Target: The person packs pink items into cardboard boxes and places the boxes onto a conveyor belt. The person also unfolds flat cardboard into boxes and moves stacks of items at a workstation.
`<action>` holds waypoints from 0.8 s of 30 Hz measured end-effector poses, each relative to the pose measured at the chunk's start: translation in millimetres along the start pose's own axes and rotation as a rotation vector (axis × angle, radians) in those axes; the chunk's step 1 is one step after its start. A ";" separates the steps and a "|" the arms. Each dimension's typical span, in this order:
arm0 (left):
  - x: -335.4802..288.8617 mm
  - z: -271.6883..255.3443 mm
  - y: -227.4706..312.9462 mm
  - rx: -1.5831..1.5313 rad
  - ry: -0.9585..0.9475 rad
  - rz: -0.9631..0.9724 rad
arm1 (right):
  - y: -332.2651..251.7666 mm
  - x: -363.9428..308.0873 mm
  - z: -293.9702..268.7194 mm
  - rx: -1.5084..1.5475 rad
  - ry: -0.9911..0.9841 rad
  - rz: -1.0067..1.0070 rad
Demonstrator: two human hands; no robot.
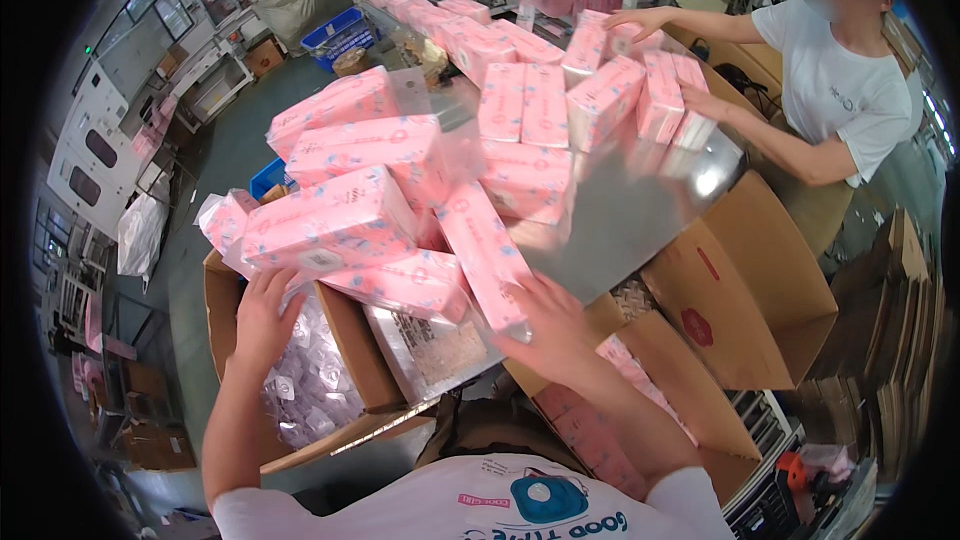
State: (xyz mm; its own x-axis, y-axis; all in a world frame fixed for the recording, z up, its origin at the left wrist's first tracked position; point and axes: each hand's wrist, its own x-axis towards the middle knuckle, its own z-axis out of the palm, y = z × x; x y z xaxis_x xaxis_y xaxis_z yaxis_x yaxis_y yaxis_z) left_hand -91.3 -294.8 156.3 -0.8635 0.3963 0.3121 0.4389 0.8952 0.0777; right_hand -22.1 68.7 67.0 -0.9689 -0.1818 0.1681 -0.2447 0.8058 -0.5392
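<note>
a white printed shirt (pixel 400 505) is filling the space just below the metal table (pixel 640 225). off the table's near left edge, an open carton (pixel 360 355) is holding small clear-wrapped items (pixel 305 380). above that carton, the left hand (pixel 265 315) is reaching with slightly parted fingers to the near side of a large pink pack (pixel 325 220), which is lying on the pile at the table's left; whether it is grasping, i cannot tell. near the table's front edge, the right hand (pixel 550 325) is curving at the near end of a slanting pink pack (pixel 480 250); its grip i cannot tell either. off the table's near right edge, an open box (pixel 710 405) is holding more pink packs (pixel 590 430). past the table's right side, a co-worker (pixel 830 80) is putting both hands on other packs.
</note>
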 end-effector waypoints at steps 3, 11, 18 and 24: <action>74.4 -9.9 8.9 0.127 -0.094 0.285 | -2.9 65.9 19.8 -0.347 -0.155 0.119; 139.9 44.2 -3.2 0.126 -0.177 0.255 | 19.4 70.1 13.2 -0.144 -0.377 0.328; 152.1 67.0 56.1 -0.008 0.054 0.559 | 51.0 80.6 5.4 -0.190 -0.133 0.202; 68.1 111.3 69.4 -0.012 -0.382 0.681 | 77.4 95.5 -6.9 -0.245 -0.194 0.031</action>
State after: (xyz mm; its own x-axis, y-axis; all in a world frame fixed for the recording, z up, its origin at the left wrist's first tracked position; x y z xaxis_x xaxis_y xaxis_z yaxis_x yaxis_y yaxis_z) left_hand -147.3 -183.0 77.5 -0.4272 0.9026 -0.0526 0.9039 0.4277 -0.0032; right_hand -133.3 117.7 47.0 -0.9706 -0.2401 -0.0191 -0.2213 0.9201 -0.3231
